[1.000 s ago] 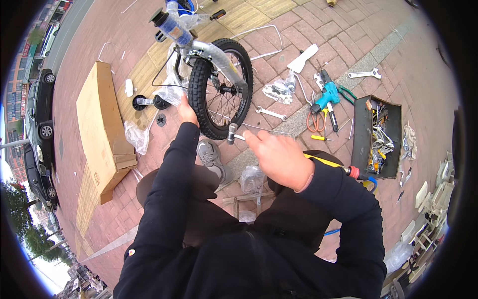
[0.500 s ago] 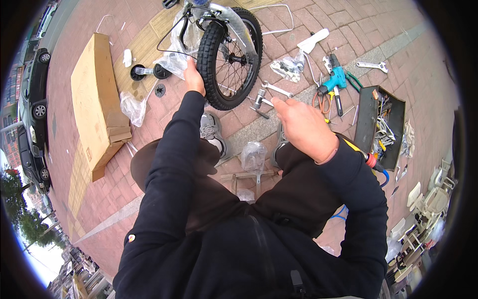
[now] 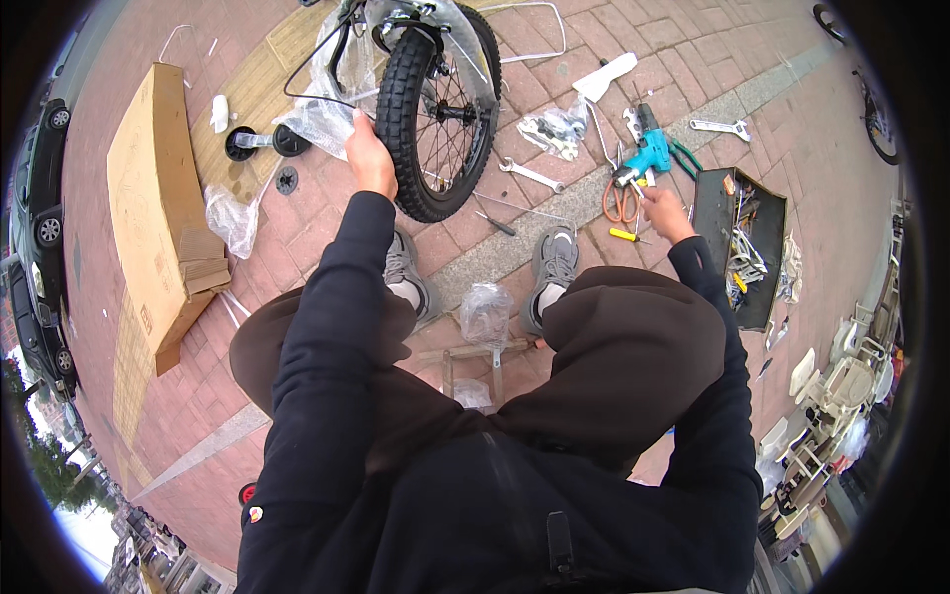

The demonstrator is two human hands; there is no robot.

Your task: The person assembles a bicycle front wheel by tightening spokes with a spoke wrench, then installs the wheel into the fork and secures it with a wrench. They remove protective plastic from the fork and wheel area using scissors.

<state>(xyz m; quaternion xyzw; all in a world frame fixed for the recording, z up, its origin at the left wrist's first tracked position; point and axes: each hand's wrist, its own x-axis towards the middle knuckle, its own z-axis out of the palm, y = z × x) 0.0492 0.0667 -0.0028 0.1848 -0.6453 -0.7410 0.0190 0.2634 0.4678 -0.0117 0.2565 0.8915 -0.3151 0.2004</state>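
A child's bicycle with a knobby black front tyre [image 3: 401, 129] stands before me, its fork in clear plastic wrap. My left hand [image 3: 372, 158] is closed against the tyre's left side, thumb up; its other fingers are mostly hidden. Over the tools at the right, my right hand [image 3: 667, 213] has its fingers closed beside a teal power drill [image 3: 649, 153]. What it holds is too small to make out. Orange-handled pliers [image 3: 620, 203] and a yellow-handled screwdriver [image 3: 625, 235] lie close to it. An open-end wrench [image 3: 532, 175] rests between the wheel and the pliers.
An open black toolbox [image 3: 757, 247] full of tools stands at the right. Another wrench [image 3: 720, 129] and a bag of small parts [image 3: 554, 129] lie farther off. At the left are a long cardboard box [image 3: 158, 213] and training wheels [image 3: 265, 143]. A small wooden stool frame [image 3: 475, 349] sits between my legs.
My right hand has moved right and away from me, from beside the wheel to the tools; the hammer it held no longer shows there. My left hand stays at the tyre. The view has shifted slightly.
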